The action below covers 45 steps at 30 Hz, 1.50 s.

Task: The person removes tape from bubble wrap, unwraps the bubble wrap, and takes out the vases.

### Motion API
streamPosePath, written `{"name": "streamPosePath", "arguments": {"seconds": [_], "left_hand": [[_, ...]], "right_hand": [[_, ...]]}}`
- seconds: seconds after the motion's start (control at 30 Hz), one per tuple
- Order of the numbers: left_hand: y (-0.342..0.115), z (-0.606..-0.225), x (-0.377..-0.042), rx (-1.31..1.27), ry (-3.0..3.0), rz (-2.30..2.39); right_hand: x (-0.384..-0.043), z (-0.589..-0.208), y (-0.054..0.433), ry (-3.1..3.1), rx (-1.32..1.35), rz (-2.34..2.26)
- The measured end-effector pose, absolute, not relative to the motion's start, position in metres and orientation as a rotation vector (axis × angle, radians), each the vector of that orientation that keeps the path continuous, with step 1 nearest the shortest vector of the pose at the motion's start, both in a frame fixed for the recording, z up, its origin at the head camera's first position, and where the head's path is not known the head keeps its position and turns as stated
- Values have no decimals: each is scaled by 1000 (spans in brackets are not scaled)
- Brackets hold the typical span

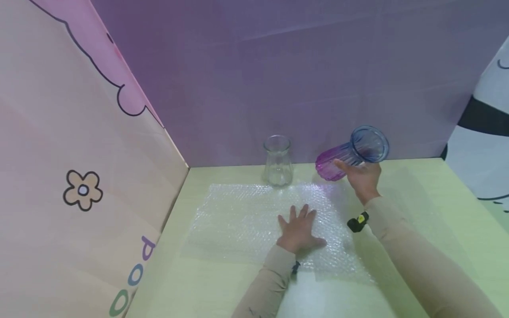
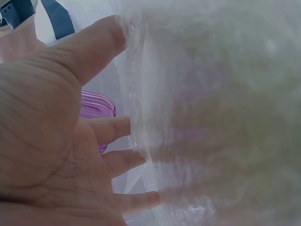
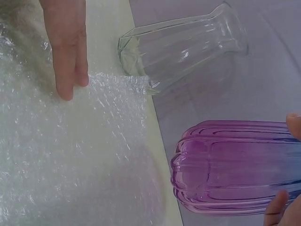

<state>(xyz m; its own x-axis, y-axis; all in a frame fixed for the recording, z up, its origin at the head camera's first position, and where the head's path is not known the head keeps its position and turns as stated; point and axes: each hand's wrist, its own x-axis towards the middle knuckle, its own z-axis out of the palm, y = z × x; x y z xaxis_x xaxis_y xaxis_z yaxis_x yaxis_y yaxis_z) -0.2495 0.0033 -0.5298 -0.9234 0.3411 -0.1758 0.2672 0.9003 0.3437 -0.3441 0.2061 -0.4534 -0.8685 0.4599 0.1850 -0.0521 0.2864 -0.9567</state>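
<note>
My right hand (image 1: pixel 362 179) grips a ribbed glass vase (image 1: pixel 334 162) near its neck. The vase is tilted, its flared blue mouth toward me and its pink-purple base pointing left. Its base (image 3: pixel 211 165) shows large in the right wrist view, with fingertips at its sides. My left hand (image 1: pixel 299 232) lies with spread fingers over a sheet of clear bubble wrap (image 1: pixel 234 216). In the left wrist view, the palm (image 2: pixel 51 136) faces the camera and the fingertips reach the edge of the wrap (image 2: pixel 211 122). A clear glass vase (image 1: pixel 278 165) stands upright behind the sheet.
The pale yellow-green table (image 1: pixel 421 194) meets a purple backdrop (image 1: pixel 298 79) at the rear. On the left rises a printed panel (image 1: pixel 47 132) with a flower and letters. A white and black panel (image 1: pixel 487 145) borders the right side.
</note>
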Motion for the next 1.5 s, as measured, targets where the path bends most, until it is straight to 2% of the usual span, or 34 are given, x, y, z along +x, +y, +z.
{"name": "streamPosePath", "arguments": {"seconds": [0.8,1.5], "left_hand": [[6,-525,-243,455,2859,434],[7,-522,-240,452,2874,356]], "right_hand": [[-359,-471,206,-2242,-375,1534],[-375,-462,202,-2407,-312,1361]]}}
